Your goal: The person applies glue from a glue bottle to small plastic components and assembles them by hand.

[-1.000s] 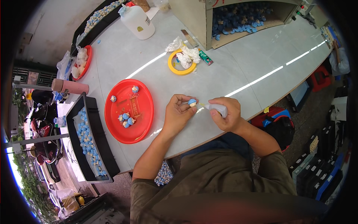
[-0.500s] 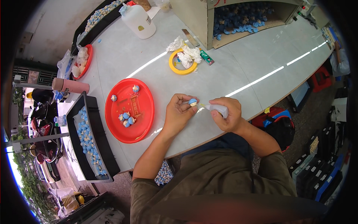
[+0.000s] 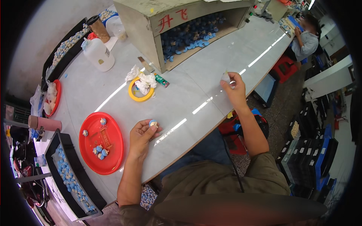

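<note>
My left hand is closed around a small blue-and-cream figure piece, pinched between thumb and fingertips above the grey table. Farther right, my right hand grips a small translucent squeeze bottle by its body, well apart from the piece. To the left of my left hand lies a red round tray. Several similar blue-and-cream pieces sit on it, most of them in one cluster.
A black bin of blue pieces stands at the left edge. Yellow tape, crumpled tissue and a white jug lie beyond my hands. A large beige box holds more blue pieces. Another person sits far right.
My right hand has moved away to the right with the squeeze bottle, leaving the piece in my left hand. The view has turned to the right.
</note>
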### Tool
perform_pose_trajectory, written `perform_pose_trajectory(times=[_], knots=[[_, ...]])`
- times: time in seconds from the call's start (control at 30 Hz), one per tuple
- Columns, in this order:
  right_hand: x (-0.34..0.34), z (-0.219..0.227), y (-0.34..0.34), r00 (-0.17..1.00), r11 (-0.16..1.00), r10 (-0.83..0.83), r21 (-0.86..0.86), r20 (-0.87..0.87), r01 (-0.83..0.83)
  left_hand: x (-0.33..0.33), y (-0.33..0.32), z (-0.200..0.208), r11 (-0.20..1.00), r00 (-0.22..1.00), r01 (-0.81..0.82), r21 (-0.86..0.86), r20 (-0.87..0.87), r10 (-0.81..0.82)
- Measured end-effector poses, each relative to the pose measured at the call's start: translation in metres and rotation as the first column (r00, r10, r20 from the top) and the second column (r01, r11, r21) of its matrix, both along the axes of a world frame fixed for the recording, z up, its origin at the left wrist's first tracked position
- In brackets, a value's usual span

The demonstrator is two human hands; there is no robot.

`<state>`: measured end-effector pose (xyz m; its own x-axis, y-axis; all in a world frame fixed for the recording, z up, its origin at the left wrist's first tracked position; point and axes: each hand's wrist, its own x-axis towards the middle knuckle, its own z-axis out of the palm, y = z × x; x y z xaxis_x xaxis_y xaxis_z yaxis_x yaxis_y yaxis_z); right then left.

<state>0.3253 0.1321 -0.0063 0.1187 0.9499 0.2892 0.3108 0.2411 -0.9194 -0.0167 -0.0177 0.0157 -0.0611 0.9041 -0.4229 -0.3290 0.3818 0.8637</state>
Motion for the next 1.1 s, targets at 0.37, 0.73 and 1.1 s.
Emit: perform_pose_trajectory(times=[0.37, 0.73, 1.1], knots=[[0.097, -0.02, 0.07, 0.799, 0.88, -0.444, 0.031, 0.405, 0.473, 0.001, 0.005, -0.007, 1.0, 0.997, -0.008, 0.025, 0.083, 0.006], [-0.05, 0.037, 0.068, 0.882, 0.897, -0.063, 0.413, 0.468, -0.155, -0.004, 0.006, -0.01, 1.0, 0.992, -0.022, 0.008, 0.123, 0.021], [-0.104, 0.028, 0.129, 0.649, 0.843, -0.048, 0.379, 0.759, -0.382, -0.005, 0.003, -0.018, 0.992, 0.975, -0.124, 0.022, 0.189, 0.117]])
